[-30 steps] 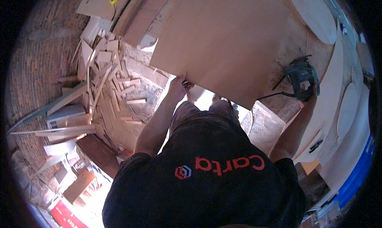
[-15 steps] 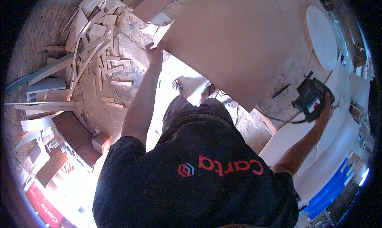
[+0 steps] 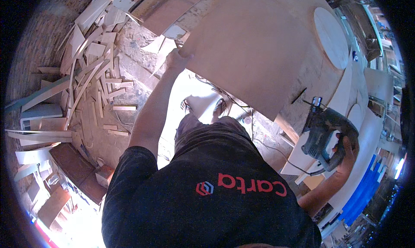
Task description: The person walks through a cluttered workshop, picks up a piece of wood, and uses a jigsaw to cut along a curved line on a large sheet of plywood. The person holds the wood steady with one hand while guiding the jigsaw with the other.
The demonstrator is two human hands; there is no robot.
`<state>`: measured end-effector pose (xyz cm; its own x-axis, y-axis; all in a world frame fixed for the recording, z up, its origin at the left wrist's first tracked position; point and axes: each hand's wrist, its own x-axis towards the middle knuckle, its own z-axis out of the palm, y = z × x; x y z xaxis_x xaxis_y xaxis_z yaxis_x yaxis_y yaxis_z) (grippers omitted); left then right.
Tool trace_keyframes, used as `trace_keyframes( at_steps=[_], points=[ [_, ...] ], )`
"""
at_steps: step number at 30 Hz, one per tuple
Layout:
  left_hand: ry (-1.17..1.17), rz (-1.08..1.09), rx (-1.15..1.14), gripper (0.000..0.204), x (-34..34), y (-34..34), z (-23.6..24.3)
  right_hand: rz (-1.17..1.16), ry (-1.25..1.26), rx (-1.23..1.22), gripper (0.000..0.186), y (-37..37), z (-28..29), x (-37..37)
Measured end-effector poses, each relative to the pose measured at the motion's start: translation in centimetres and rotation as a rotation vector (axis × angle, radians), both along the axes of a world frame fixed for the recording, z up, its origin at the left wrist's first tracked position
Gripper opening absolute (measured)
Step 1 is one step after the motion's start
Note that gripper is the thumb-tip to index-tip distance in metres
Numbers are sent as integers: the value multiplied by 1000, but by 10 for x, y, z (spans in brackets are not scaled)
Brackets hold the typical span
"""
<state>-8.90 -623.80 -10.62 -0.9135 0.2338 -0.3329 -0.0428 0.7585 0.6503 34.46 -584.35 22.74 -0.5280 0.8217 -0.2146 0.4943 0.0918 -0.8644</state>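
The right hand is wrapped around the looped handle of a dark power tool, its fingers curled through the opening, so the tool's body sits to the left of the palm. The tool is apart from the large brown sheet, just beyond the sheet's near right corner, and a black cord runs leftward from its lower end. The left hand touches the sheet's near left corner, with the sheet stretching away to its right; I cannot tell how tightly the fingers close there. The 2 hands are well apart. Wood offcuts are heaped left of the left forearm.
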Motion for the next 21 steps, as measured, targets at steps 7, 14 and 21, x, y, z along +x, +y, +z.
trace_keyframes(
  at_steps=[7, 14, 21],
  points=[
    [-366, -200, 4, 60, 54, 3, -12, -38, 80, -72, 40, -37, -33, -9],
    [-764, 13, 289, 53, 85, -17, -45, -104, 76, -22, 40, -38, -42, -8],
    [-725, 160, 872, 40, 51, 31, -58, -310, -1, 35, 42, -13, -51, 21]
  ],
)
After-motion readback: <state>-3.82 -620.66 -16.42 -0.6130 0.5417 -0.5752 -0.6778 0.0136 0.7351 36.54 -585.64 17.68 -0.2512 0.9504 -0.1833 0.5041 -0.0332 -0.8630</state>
